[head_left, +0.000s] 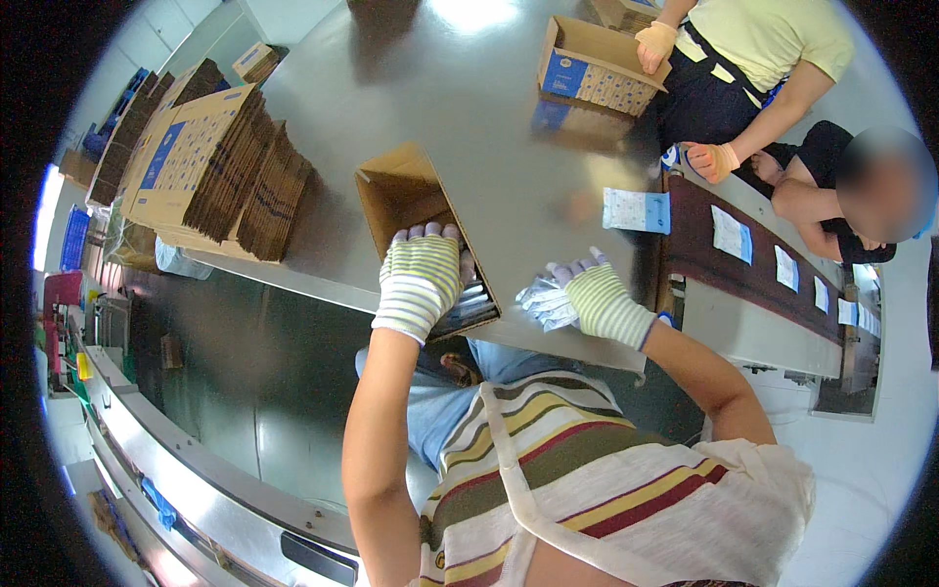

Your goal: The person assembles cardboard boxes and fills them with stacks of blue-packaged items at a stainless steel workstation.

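My left hand (pixel 423 282), in a striped glove with pale fingertips, reaches into an open brown carton (pixel 399 186). Its fingers lie stretched out side by side against the inside. Beside that hand, silvery packets (pixel 474 305) stand in the near end of the carton, partly hidden by the hand. To the right, my right hand (pixel 608 301), gloved the same way, is around a bunch of white and silver packets (pixel 548 301) at the table's near edge. Its thumb cannot be made out.
Folded cartons (pixel 210 166) are stacked at the left of the metal table (pixel 469 98). White and blue packets (pixel 732 235) lie along a dark conveyor belt (pixel 699 196) on the right; another packet (pixel 636 210) lies at its end. A co-worker's gloved hand (pixel 655 46) touches another open carton (pixel 597 73). Another person sits beyond the belt.
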A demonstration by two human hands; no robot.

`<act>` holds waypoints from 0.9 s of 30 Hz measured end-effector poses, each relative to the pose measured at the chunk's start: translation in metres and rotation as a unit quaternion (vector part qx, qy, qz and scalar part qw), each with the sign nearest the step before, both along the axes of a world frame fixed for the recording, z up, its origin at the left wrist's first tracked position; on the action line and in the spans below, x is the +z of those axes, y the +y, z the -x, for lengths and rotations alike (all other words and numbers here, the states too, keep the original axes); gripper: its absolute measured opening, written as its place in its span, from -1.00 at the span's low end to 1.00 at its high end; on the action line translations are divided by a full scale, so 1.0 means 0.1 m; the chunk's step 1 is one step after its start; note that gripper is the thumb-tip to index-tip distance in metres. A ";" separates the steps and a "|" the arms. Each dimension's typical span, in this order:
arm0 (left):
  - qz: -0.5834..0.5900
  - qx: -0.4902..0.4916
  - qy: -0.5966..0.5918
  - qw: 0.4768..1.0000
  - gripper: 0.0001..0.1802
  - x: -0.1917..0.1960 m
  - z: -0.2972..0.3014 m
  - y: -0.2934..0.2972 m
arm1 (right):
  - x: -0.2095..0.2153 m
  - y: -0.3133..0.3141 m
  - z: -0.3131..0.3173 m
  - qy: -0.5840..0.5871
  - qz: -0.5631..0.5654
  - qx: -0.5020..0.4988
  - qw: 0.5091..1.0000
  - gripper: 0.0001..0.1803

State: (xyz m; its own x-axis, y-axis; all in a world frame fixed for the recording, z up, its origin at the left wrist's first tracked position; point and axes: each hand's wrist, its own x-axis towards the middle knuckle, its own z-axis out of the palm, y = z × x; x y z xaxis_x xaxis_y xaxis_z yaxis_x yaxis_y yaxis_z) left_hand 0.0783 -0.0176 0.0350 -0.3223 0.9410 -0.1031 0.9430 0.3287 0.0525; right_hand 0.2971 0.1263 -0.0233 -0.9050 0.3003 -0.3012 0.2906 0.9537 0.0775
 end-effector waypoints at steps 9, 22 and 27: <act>0.083 0.021 -0.003 0.996 -0.51 0.10 -0.03 -0.04 | 0.84 -0.05 0.31 0.553 0.012 0.186 0.812 -0.77; -0.021 0.028 0.002 0.999 -0.49 -0.08 0.02 -0.07 | 0.92 -0.17 0.66 0.533 0.116 0.316 0.777 -0.68; -0.071 0.025 -0.083 0.994 -0.47 -0.12 0.06 0.01 | 0.84 -0.13 1.35 0.544 0.196 0.212 0.788 -0.59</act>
